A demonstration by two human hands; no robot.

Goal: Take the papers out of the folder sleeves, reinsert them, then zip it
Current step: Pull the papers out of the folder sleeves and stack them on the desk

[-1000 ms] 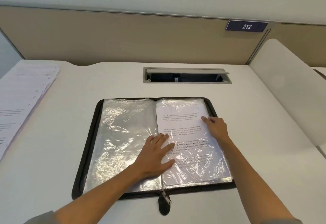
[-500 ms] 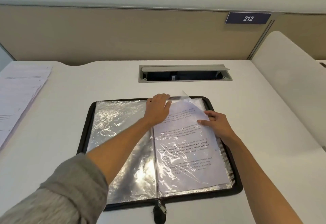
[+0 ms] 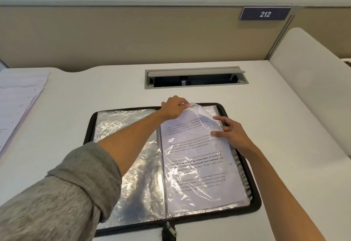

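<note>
A black zip folder point(image 3: 253, 193) lies open on the white desk, its clear plastic sleeves spread left and right. The right sleeve point(image 3: 201, 172) holds a printed paper; the left sleeves point(image 3: 133, 165) look empty and shiny. My left hand point(image 3: 173, 108) reaches across to the top of the right page and pinches the sleeve's upper edge, lifting it a little. My right hand point(image 3: 230, 132) rests on the upper right part of the same sleeve, fingers straight, pointing left. The zipper pull point(image 3: 170, 231) hangs at the folder's near edge.
A stack of printed papers point(image 3: 17, 104) lies at the desk's left edge. A grey cable hatch point(image 3: 195, 78) stands open behind the folder. A beige partition with a "212" sign point(image 3: 265, 14) runs along the back, and a white divider point(image 3: 311, 89) closes the right side.
My left hand left the middle of the folder, went to the top edge of the right sleeve and took hold of it, raising the plastic. My right hand stayed on the sleeve's right side.
</note>
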